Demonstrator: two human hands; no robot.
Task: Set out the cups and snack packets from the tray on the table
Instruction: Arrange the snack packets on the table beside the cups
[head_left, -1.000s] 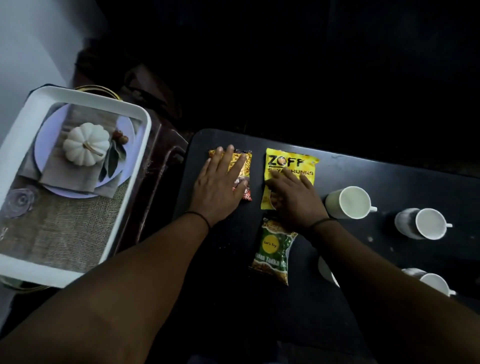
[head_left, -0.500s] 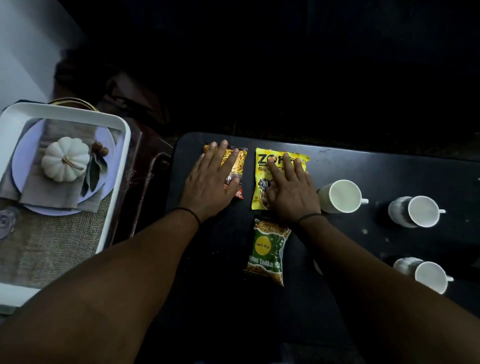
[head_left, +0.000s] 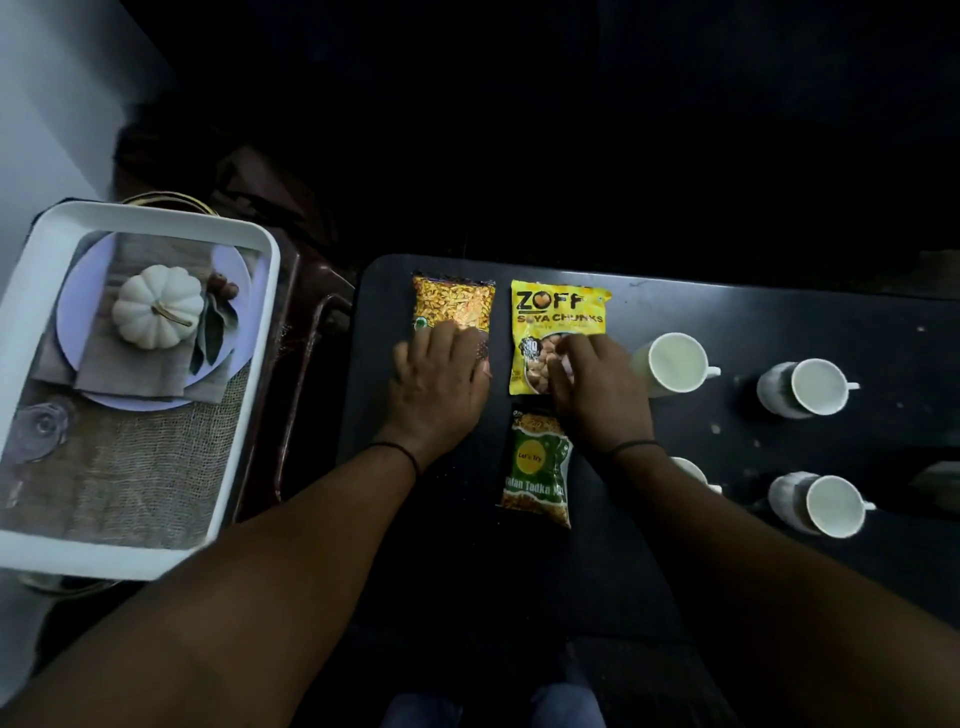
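Observation:
Three snack packets lie on the black table (head_left: 779, 317): an orange one (head_left: 452, 301) at the far left, a yellow ZOFF packet (head_left: 558, 317) beside it, and a green packet (head_left: 537, 467) nearer me. My left hand (head_left: 439, 387) rests on the orange packet's near end with bent fingers. The bent fingertips of my right hand (head_left: 597, 395) touch the yellow packet's lower part. Three white cups (head_left: 675, 361) (head_left: 810, 387) (head_left: 826, 504) stand to the right. My right forearm partly hides another cup (head_left: 693, 470).
A white tray (head_left: 156, 218) sits on a stand left of the table, its floor showing a picture of a pumpkin on a plate. A dark chair frame (head_left: 311, 332) fills the gap between tray and table. The room beyond the table is dark.
Both hands have slid back toward me along their packets, uncovering the tops of the orange and yellow packets. Their fingers went from flat to bent. The view shifted slightly.

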